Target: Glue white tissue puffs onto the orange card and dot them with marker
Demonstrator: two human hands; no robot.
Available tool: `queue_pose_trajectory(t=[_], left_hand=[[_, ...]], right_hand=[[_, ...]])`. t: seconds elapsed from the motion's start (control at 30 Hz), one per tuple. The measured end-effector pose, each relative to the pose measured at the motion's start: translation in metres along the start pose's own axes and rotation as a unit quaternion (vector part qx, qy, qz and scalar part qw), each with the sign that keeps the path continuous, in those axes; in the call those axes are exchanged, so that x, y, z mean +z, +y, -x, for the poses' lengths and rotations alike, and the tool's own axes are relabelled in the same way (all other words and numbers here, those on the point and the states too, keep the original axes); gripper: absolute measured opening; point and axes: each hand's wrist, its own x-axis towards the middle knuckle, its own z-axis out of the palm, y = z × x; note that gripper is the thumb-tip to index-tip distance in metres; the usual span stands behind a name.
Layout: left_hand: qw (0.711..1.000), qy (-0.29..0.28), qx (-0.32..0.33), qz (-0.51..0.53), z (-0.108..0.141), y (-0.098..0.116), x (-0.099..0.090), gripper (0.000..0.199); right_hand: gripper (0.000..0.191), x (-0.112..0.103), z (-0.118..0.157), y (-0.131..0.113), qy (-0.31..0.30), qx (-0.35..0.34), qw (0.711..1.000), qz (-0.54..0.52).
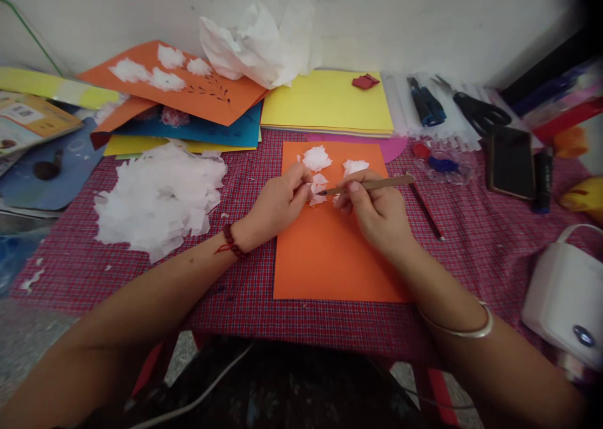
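An orange sheet of paper [330, 253] lies flat in front of me, with white tissue paper tufts [316, 158] on its upper half. My left hand [282, 196] is closed in a pinch at a small piece of white tissue paper [318, 183] over the sheet's left side. Between the thumb and fingers of my right hand [377, 212] is a slim brown paintbrush-like stick [389, 182]; its dark tip points left at that tissue. Another white tuft [355, 166] sits just beyond my right hand, which partly hides the paper around it.
Left stands a big heap of torn white tissue [160, 196]. Behind are a decorated orange card [174, 80], yellow sheets [325, 102] and crumpled tissue [259, 46]. At right lie a dark red pencil [426, 209], scissors [480, 108], a phone [510, 163] and a white case [565, 297].
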Motion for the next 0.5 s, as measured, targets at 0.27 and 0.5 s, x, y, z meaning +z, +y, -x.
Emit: queue_pose_trajectory(t=[0.27, 0.5], left_hand=[[1.0, -0.02, -0.002, -0.02, 0.0013, -0.0027, 0.0008, 0.008], [0.997, 0.056, 0.042, -0.02, -0.0005, -0.0016, -0.0033, 0.01]], right_hand=[[0.028, 0.0008, -0.0009, 0.0047, 0.013, 0.024, 1.0, 0.003], [0.033, 0.0018, 0.0005, 0.0005, 0.019, 0.025, 0.999, -0.017]])
